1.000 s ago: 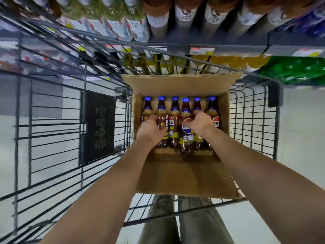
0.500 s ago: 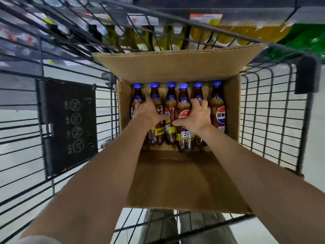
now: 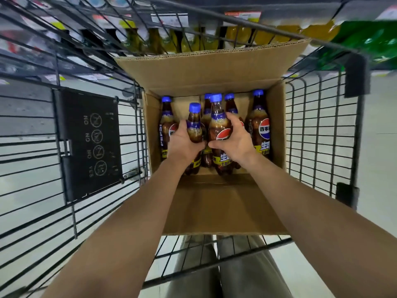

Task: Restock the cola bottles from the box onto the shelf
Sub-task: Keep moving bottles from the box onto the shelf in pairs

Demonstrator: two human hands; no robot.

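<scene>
Six cola bottles (image 3: 260, 127) in one cardboard box (image 3: 214, 207), in a wire cart (image 3: 322, 134); left hand (image 3: 182, 143) and right hand (image 3: 238, 143) each curl fingers (image 3: 230, 123) round one.

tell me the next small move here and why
Probably lift both straight up out of the box. The left hand grips one cola bottle, the right hand a second bottle, and four more bottles stand close around them, so a tilted pull could knock those.

We see a matt, brown, corrugated cardboard box (image 3: 210, 203). Its cola bottles (image 3: 261, 125) are glossy clear plastic with smooth blue plastic caps (image 3: 258, 92). The cart (image 3: 74, 216) is dark metal wire, and at nine o'clock there is a matt black plastic panel (image 3: 90, 143).
</scene>
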